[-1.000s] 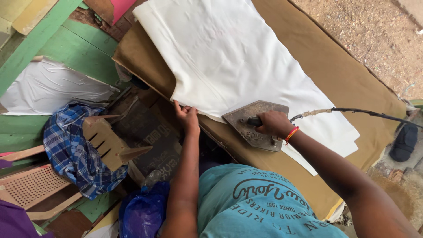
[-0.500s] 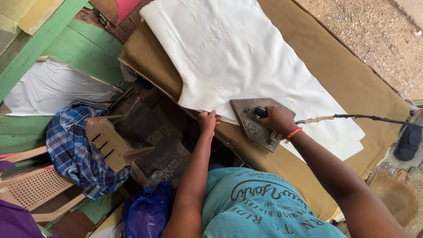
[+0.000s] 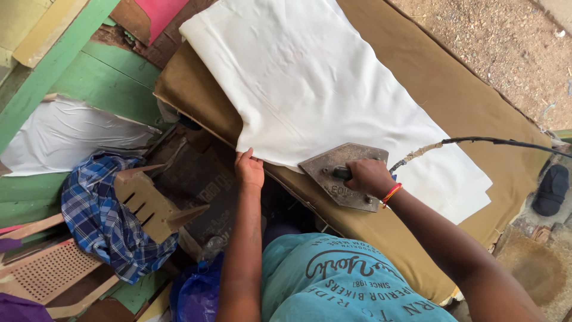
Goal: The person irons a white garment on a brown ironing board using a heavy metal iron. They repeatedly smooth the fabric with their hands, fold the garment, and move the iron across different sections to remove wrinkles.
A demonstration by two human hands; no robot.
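Left of the white cloth (image 3: 322,89), a blue plaid garment (image 3: 98,214) hangs over a plastic chair (image 3: 149,203). The left hand (image 3: 249,169) pinches the cloth's near edge, fingers closed on the fabric — the cloth lies flat on the brown padded surface (image 3: 488,125). At the cloth's near right edge, the right hand (image 3: 369,177) is closed around the handle of a grey metal iron (image 3: 342,176) — its cord (image 3: 494,142) trails off to the right.

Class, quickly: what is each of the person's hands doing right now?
Left hand: fingers closed on the near edge of the white cloth, pinching it.
Right hand: closed around the handle of the iron.
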